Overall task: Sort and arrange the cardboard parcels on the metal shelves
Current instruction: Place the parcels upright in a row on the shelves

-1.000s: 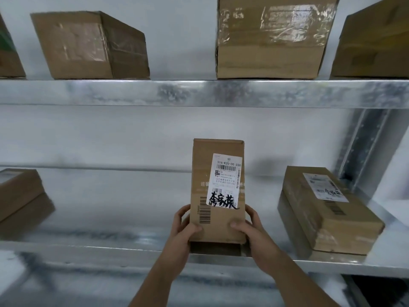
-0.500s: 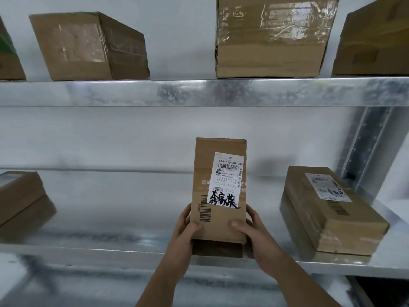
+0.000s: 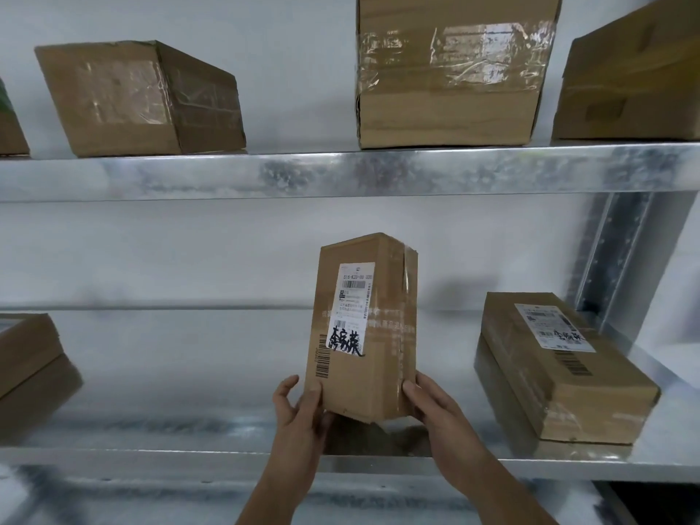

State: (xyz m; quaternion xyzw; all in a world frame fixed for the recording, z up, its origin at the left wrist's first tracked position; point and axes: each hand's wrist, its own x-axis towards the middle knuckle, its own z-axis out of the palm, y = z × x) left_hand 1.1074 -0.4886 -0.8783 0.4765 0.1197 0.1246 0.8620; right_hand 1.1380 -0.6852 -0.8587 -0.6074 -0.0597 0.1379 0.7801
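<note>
A tall cardboard parcel (image 3: 382, 335) with a white shipping label and black handwriting stands on end over the middle metal shelf (image 3: 189, 456). It is turned so that a taped side face shows on the right, and its lower corner looks slightly off the shelf. My left hand (image 3: 299, 407) grips its lower left edge, thumb on the front. My right hand (image 3: 428, 403) grips its lower right edge.
A flat labelled parcel (image 3: 560, 373) lies right of the held one. Another parcel (image 3: 26, 358) sits at the left edge. The upper shelf (image 3: 341, 172) carries a tilted box (image 3: 140, 100), a large taped box (image 3: 450, 70) and one more box (image 3: 632, 89). A steel upright (image 3: 621, 259) stands at right.
Both hands have rotated the upright parcel about its vertical axis, so its taped side face now shows on the right. Its bottom has lifted and tilted slightly.
</note>
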